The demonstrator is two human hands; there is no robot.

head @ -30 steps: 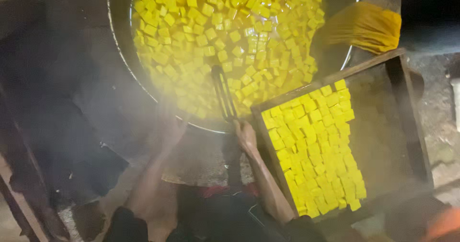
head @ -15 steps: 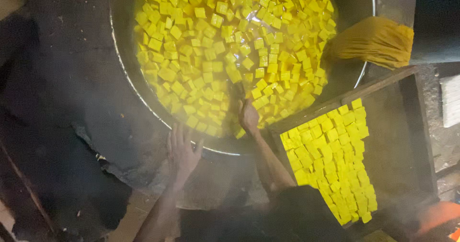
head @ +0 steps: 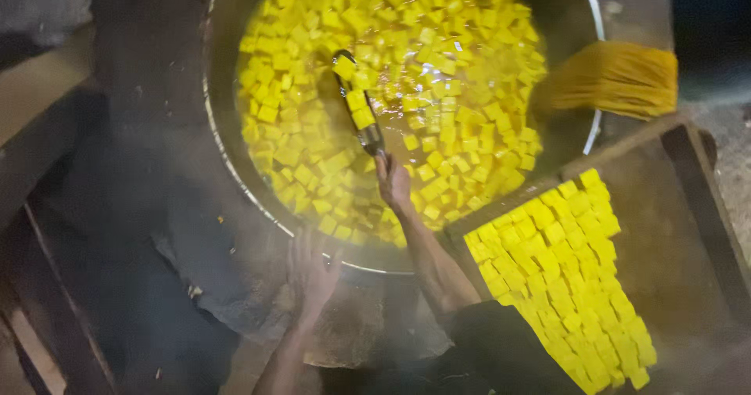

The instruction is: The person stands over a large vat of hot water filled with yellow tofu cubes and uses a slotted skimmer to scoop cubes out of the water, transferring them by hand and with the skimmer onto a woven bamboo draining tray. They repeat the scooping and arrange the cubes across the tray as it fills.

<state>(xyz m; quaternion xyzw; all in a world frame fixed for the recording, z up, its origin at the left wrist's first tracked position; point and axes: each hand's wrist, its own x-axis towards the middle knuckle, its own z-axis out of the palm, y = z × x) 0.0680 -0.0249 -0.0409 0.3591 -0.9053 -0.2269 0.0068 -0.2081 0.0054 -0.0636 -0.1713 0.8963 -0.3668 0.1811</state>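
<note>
A long metal ladle with a dark handle point(head: 358, 105) is gripped in the right hand point(head: 393, 182), fingers clenched round the handle's near end. The ladle is stretched out over the big round metal wok point(head: 235, 168), and its far end is dipped among the floating pieces, with a couple of yellow cubes sitting right on it.

The left hand point(head: 310, 271) is spread out flat, fingers loose, nothing grasped. It's pressed onto the grimy dark surround point(head: 195, 231) just outside the wok's near rim, pretty much touching the rim's edge.

The wok is packed with bright yellow cubes of what looks like tofu point(head: 438, 59), bobbing in a shiny yellowish liquid. Most of the surface is covered by cubes, with a more open patch of liquid seen just past the ladle.

To the right, a shallow dark wooden tray point(head: 696, 184) is leaned with its corner against the wok's rim. A block of the same yellow cubes, uncooked-looking and neatly rowed point(head: 563, 270), is laid in its left half; the right half is bare wood.

Beyond the tray, a yellow-stained bundle of cloth or fibre point(head: 618, 78) is lying just beside the wok's right rim; what it actually is can't be told. Steam or haze is hung over the lower part of the view, so details there are blurred.
</note>
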